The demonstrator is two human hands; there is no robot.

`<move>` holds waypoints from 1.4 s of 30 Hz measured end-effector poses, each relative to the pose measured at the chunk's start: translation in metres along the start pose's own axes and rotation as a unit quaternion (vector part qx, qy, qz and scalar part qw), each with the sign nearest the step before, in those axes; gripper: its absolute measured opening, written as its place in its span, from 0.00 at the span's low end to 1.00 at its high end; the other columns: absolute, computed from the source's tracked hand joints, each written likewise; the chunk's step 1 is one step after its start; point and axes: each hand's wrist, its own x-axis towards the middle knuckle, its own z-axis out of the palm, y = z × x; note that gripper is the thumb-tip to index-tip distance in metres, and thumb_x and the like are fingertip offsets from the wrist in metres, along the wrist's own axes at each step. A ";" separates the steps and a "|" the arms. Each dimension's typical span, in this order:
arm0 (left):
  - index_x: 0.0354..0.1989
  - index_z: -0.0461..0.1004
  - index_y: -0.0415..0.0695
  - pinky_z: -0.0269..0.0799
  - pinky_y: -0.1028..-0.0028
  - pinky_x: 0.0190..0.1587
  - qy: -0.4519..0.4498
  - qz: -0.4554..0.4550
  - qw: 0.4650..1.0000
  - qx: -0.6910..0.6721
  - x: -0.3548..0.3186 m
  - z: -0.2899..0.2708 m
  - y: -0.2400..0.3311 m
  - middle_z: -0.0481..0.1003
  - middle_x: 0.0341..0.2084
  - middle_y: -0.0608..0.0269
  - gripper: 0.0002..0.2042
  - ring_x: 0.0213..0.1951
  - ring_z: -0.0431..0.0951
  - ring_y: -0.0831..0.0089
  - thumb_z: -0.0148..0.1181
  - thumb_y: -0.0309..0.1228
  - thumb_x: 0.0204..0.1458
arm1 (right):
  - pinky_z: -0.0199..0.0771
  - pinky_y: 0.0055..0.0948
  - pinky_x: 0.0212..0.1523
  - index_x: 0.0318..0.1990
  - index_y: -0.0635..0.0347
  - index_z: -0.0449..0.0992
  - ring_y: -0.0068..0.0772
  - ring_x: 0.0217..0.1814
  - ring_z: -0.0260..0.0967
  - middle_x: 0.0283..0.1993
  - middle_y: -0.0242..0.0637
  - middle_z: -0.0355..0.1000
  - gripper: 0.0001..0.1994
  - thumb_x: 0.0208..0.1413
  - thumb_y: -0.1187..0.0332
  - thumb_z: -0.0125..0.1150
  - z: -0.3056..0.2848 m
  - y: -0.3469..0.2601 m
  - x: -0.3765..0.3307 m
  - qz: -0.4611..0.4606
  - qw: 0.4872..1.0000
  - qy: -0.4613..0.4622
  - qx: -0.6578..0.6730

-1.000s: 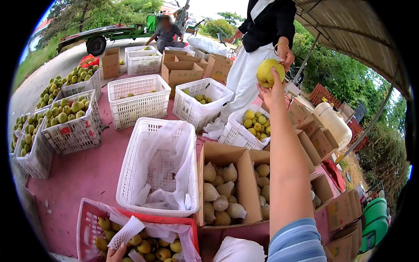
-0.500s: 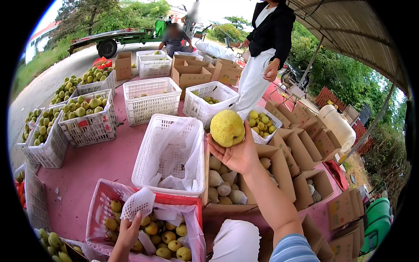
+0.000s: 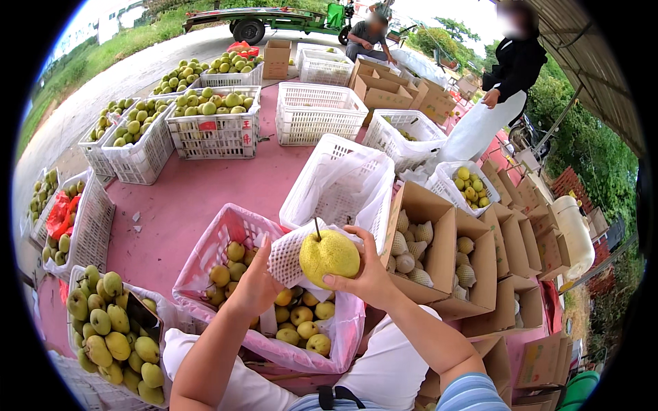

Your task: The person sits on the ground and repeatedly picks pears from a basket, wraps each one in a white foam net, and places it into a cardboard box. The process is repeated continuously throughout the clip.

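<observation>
My right hand point(image 3: 367, 274) grips a large yellow pear point(image 3: 330, 257) with its stem up, over the pink crate point(image 3: 226, 222) of pears lined with plastic. A white foam net sleeve point(image 3: 288, 253) is in my left hand point(image 3: 257, 284), and its open end touches the pear's left side. Behind my hands stands an empty white crate point(image 3: 340, 183) lined with a clear bag. To the right a cardboard box point(image 3: 439, 240) holds pears wrapped in foam nets.
White crates of green-yellow pears point(image 3: 216, 120) stand at the left and back on pink ground. Open cardboard boxes point(image 3: 510, 240) line the right. A person in black and a white apron point(image 3: 497, 96) stands at the back right; another sits point(image 3: 367, 38) near a green cart.
My right hand has brought the pear down from high in front to just over the pink crate. My left hand has lifted the foam sleeve up against it.
</observation>
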 end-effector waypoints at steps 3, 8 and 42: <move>0.66 0.56 0.41 0.52 0.65 0.66 -0.019 0.015 0.999 0.022 -0.009 0.000 0.002 0.64 0.61 0.61 0.34 0.63 0.62 0.68 0.29 0.58 0.63 | 0.64 0.36 0.62 0.65 0.54 0.47 0.39 0.64 0.60 0.61 0.47 0.58 0.49 0.39 0.65 0.77 0.006 -0.005 0.001 -0.132 0.968 0.003 -0.215; 0.64 0.59 0.39 0.54 0.61 0.66 -0.009 0.041 0.999 -0.033 -0.011 0.000 -0.001 0.65 0.61 0.57 0.42 0.63 0.63 0.62 0.29 0.66 0.58 | 0.62 0.38 0.63 0.65 0.55 0.47 0.43 0.64 0.60 0.60 0.48 0.58 0.50 0.36 0.65 0.78 0.011 -0.017 0.003 -0.220 0.881 -0.020 -0.418; 0.61 0.64 0.55 0.67 0.50 0.57 -0.040 0.025 0.973 -0.224 -0.004 -0.006 -0.032 0.67 0.58 0.58 0.36 0.58 0.68 0.55 0.40 0.66 0.50 | 0.73 0.31 0.48 0.54 0.58 0.69 0.27 0.51 0.70 0.49 0.35 0.70 0.23 0.67 0.49 0.40 -0.010 0.018 0.041 0.092 0.995 0.019 0.037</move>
